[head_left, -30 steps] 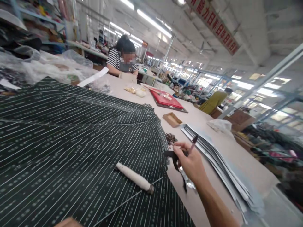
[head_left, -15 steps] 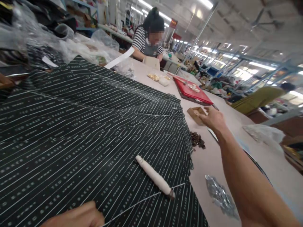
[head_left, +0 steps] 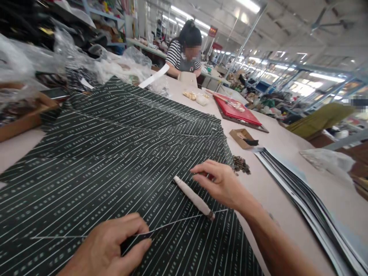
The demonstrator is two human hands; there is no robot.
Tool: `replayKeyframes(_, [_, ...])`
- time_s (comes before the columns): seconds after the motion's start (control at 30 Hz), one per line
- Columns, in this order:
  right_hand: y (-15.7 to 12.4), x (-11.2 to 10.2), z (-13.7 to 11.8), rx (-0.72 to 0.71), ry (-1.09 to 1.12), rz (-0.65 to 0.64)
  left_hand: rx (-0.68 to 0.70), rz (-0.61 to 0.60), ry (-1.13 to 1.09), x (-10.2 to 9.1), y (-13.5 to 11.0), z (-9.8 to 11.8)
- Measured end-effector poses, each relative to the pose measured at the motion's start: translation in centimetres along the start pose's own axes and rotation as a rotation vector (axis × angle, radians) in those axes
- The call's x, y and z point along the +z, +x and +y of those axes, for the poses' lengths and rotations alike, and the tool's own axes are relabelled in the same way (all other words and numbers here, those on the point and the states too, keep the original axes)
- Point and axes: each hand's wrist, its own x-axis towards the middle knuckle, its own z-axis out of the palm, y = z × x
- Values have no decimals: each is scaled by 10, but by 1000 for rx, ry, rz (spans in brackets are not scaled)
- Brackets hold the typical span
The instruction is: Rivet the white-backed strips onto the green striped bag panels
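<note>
Black fabric (head_left: 123,172) with white diagonal stripes and lettering covers much of the table. Low at the left of it, my left hand (head_left: 112,241) has curled fingers, with a thin white cord (head_left: 184,220) running past its index fingertip. My right hand (head_left: 218,180) hovers over the fabric's right part, thumb and index tips close together; anything tiny between them cannot be made out. Just left of and below those fingertips lies a white-wrapped handle tool (head_left: 192,197) with a dark tip, touched by neither hand. The cord reaches this tool's dark end.
Right of the fabric are a small cardboard box (head_left: 240,138), a pile of dark small pieces (head_left: 241,165) and long black-and-white strips (head_left: 301,199). Farther back lies a red pad (head_left: 235,111). A co-worker (head_left: 185,53) sits across the table. A cardboard tray (head_left: 25,122) stands left.
My right hand has come back from the small box to above the fabric. My left hand has moved up and further into view, its thumb now visible. The whole view has shifted slightly.
</note>
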Motion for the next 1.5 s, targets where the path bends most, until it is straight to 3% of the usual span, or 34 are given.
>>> replayKeyframes(0.1, [10,22,-27,-254,-256,-163,-61,-38,-22,-11,2,18])
replayKeyframes(0.27, [28,33,-39,-302,-599,-384,-88,-103,-72,-22,3,28])
replayKeyframes(0.5, [39,34,-28,-331,-549,-386,-170,-230,-241,-27,5,20])
replayKeyframes(0.63, [27,37,-27,-410,-436,-228,-224,-286,-293,-28,7,20])
replayKeyframes(0.7, [10,36,-35,-318,-256,-72,-245,-301,-325,-29,8,21])
replayKeyframes(0.8, [-25,38,-56,-17,148,67,-283,-316,-372,-29,8,21])
replayKeyframes(0.87, [-49,47,-69,138,411,45,-278,-311,-382,-28,8,21])
replayKeyframes(1.0, [-80,76,-83,286,757,-14,-251,-292,-358,-27,8,21])
replayKeyframes(1.17, [-84,98,-87,400,842,-8,-208,-260,-305,-27,8,22])
replayKeyframes(1.5, [-83,101,-87,395,701,-24,-126,-204,-308,-26,6,23])
